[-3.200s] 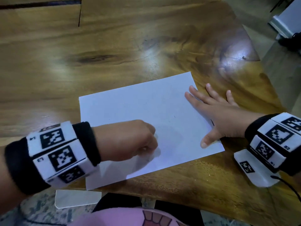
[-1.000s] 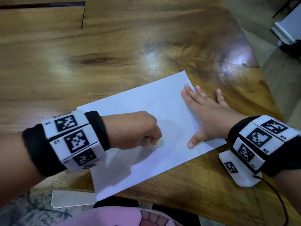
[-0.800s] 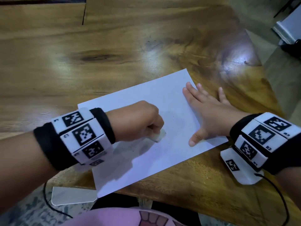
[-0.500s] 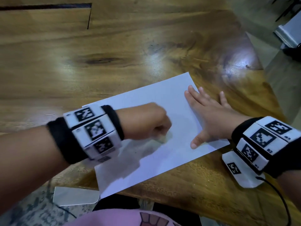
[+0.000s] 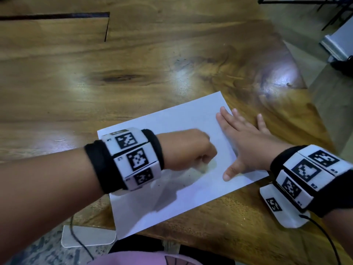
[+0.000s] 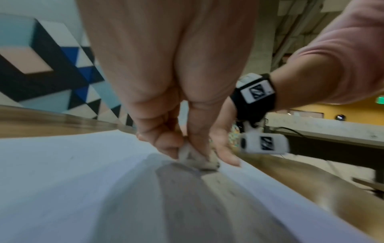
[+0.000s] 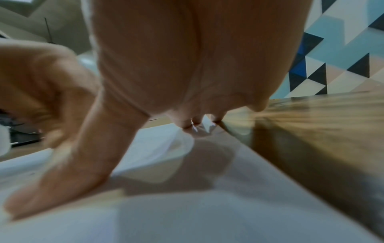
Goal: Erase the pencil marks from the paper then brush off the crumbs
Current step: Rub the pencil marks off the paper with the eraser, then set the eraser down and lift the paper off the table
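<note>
A white sheet of paper (image 5: 183, 188) lies askew on the wooden table (image 5: 133, 64), its near corner hanging over the front edge. My left hand (image 5: 191, 150) is curled into a fist over the middle of the sheet and pinches a small white eraser (image 6: 197, 157), pressed down on the paper (image 6: 72, 180). The eraser (image 5: 207, 166) barely shows under the fist in the head view. My right hand (image 5: 246, 142) lies flat with fingers spread on the sheet's right edge, thumb on the paper (image 7: 207, 205). A few dark crumbs (image 5: 188, 175) dot the sheet near the fist.
The table's right edge slants away close to my right hand, with floor beyond it. A flat white object (image 5: 87, 236) lies below the table's front edge at the lower left. A cable (image 5: 324, 234) trails from the right wrist band.
My left fist with the eraser has slid right across the sheet, closer to the right thumb. The right hand has stayed flat on the paper's edge.
</note>
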Available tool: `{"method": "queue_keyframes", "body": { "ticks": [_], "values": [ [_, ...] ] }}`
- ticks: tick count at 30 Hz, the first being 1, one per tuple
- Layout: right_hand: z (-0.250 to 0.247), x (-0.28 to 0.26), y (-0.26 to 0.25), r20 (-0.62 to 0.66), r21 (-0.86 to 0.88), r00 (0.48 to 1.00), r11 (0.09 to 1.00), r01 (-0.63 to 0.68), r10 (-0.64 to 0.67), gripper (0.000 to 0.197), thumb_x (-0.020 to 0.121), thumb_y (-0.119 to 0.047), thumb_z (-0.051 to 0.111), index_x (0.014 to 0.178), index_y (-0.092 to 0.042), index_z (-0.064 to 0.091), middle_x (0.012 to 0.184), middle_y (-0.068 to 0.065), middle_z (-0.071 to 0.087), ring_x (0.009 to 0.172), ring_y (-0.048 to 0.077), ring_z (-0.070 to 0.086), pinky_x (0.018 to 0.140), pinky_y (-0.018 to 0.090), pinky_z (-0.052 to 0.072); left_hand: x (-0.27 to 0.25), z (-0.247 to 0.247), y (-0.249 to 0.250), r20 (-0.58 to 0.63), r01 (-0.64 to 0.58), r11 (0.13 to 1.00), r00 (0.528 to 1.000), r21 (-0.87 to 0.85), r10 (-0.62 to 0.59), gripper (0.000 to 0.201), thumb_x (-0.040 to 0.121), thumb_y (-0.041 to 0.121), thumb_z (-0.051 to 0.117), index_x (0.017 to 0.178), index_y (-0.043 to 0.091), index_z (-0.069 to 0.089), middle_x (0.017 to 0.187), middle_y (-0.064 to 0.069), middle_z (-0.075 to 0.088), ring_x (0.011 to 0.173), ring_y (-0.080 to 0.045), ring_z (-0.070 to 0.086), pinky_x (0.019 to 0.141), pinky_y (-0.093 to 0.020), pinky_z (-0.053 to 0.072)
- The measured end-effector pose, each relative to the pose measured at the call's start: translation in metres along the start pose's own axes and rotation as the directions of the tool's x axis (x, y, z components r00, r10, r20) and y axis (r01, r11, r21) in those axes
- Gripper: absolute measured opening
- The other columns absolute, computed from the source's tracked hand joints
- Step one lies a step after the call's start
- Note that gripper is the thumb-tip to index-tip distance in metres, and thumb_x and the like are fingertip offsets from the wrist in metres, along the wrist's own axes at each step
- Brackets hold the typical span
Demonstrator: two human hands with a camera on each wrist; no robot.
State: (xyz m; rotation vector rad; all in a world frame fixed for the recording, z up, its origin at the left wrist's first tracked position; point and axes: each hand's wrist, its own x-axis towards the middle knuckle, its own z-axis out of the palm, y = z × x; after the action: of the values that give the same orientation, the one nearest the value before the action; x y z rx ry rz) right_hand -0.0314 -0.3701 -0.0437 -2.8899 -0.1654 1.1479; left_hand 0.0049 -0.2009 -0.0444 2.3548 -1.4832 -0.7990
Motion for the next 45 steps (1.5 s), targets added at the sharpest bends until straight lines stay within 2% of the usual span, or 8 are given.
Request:
{"method": "queue_keyframes", "body": {
  "ticks": [9,12,15,22,27,34,40,45],
  "values": [
    [0.001,0.000,0.001,-0.018,0.000,1.000,1.000,0.004,-0.004,0.147,0.045,-0.068,0.073,0.137,-0.027,-0.034,0.131,-0.018,-0.048,0.131,0.006,-0.037,0.110,0.056,-0.018,-0.022,0.029,-0.022,0.221,0.231,0.973,0.950,-0.023,-0.220,0.020,0.078,0.012,0.056,0.094,0.001,0.060,0.061,0.006,0.058,0.057,-0.008,0.054,0.083,-0.030,0.052],
    [0.002,0.000,0.000,-0.029,-0.013,1.000,1.000,-0.001,0.001,0.145,0.047,-0.067,0.073,0.138,-0.026,-0.033,0.134,-0.016,-0.047,0.133,0.008,-0.036,0.110,0.055,-0.018,-0.024,-0.017,-0.035,-0.011,0.252,0.952,0.966,-0.175,-0.258,0.010,0.076,0.012,0.065,0.085,0.012,0.068,0.077,-0.001,0.066,0.069,-0.014,0.057,0.073,-0.026,0.048],
    [0.004,-0.003,-0.001,-0.028,-0.024,1.000,1.000,-0.008,0.007,0.142,0.051,-0.067,0.072,0.138,-0.026,-0.033,0.140,-0.014,-0.045,0.133,0.008,-0.036,0.110,0.052,-0.019,-0.019,-0.059,-0.071,-0.335,0.364,0.910,0.847,-0.200,-0.412,0.012,0.074,0.008,0.067,0.085,0.012,0.069,0.073,-0.001,0.064,0.068,-0.016,0.056,0.063,-0.024,0.043],
    [0.022,-0.019,-0.006,-0.030,-0.039,0.999,0.999,-0.021,0.020,0.141,0.053,-0.070,0.067,0.132,-0.023,-0.040,0.138,-0.009,-0.049,0.130,0.010,-0.040,0.110,0.045,-0.020,0.012,-0.099,-0.128,-0.416,0.575,0.795,0.687,-0.191,-0.596,0.013,0.079,0.008,0.065,0.092,0.013,0.066,0.087,-0.004,0.056,0.078,-0.018,0.050,0.065,-0.026,0.035],
    [0.026,-0.027,-0.011,-0.087,0.045,0.996,0.999,-0.017,0.021,0.133,0.058,-0.073,0.062,0.133,-0.024,-0.037,0.140,-0.010,-0.044,0.132,0.007,-0.035,0.111,0.040,-0.019,0.018,-0.103,-0.145,-0.351,0.628,0.773,0.707,-0.087,-0.614,0.020,0.082,0.009,0.061,0.101,0.015,0.065,0.110,-0.009,0.064,0.093,-0.026,0.056,0.071,-0.030,0.039],
    [0.022,-0.018,-0.018,-0.366,0.386,0.882,0.910,-0.148,0.299,0.085,0.067,-0.048,0.074,0.133,-0.012,0.033,0.132,0.005,0.026,0.121,0.021,0.022,0.101,0.030,0.027,-0.029,-0.084,-0.110,-0.421,0.632,0.774,0.697,-0.022,-0.581,0.038,0.085,0.009,0.054,0.123,0.016,0.053,0.117,-0.018,0.057,0.104,-0.034,0.053,0.077,-0.037,0.040],
    [0.008,-0.009,-0.023,-0.234,0.481,0.852,0.818,-0.317,0.468,0.090,0.059,-0.040,0.083,0.126,-0.002,0.037,0.126,0.013,0.032,0.117,0.029,0.032,0.094,0.031,0.033,-0.099,-0.004,-0.069,-0.276,0.549,0.833,0.791,-0.074,-0.546,0.047,0.069,0.017,0.074,0.114,0.016,0.061,0.114,-0.014,0.051,0.101,-0.035,0.052,0.086,-0.039,0.046],
    [0.007,-0.009,-0.026,-0.221,0.512,0.845,0.795,-0.325,0.487,0.088,0.057,-0.035,0.085,0.123,-0.001,0.038,0.124,0.013,0.035,0.118,0.030,0.035,0.092,0.032,0.035,-0.118,0.035,-0.063,-0.298,0.598,0.796,0.779,0.090,-0.551,0.081,0.048,0.036,0.086,0.120,0.014,0.057,0.123,-0.023,0.055,0.097,-0.042,0.058,0.076,-0.046,0.054]
  ]
}}
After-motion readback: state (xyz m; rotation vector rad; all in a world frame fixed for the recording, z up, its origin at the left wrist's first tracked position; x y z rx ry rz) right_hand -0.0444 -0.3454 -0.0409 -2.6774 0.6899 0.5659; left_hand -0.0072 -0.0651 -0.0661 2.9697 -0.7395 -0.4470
